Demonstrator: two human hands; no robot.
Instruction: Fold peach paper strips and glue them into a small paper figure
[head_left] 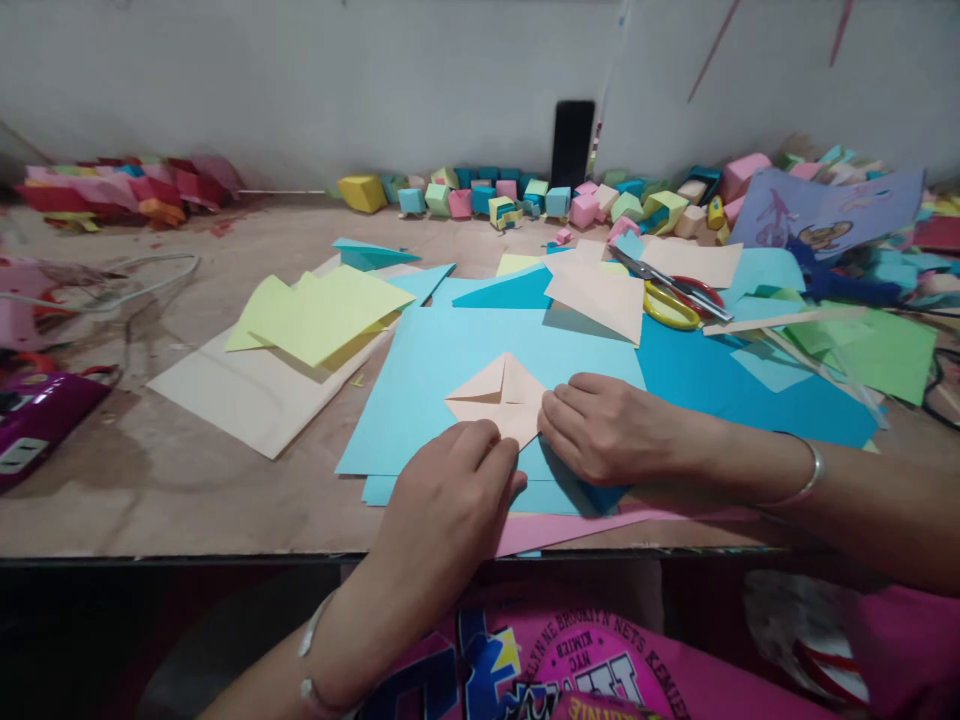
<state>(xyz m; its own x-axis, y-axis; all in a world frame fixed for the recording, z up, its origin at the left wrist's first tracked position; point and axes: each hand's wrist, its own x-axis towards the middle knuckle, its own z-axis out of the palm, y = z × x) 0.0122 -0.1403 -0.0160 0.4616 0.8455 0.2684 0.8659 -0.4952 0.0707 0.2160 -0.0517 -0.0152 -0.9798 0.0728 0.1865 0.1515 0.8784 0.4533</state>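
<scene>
A small peach paper square (499,390), its corners folded in toward the middle, lies on a light blue sheet (420,400) in front of me. My left hand (450,490) is closed at its near corner, with the fingertips on the paper's edge. At the right corner, my right hand (600,425) has its fingers curled against the paper. Both thumbs are mostly hidden, so the exact grip is partly out of sight. More blue paper lies under and beside the light blue sheet, with a pink strip (555,530) along the table's front edge.
Yellow sheets (330,310) and a cream sheet (262,400) lie to the left. Scissors (671,295) rest among paper scraps on the right. Folded paper cubes (450,195) line the wall, where a black phone (572,145) leans. A purple device (45,420) sits far left.
</scene>
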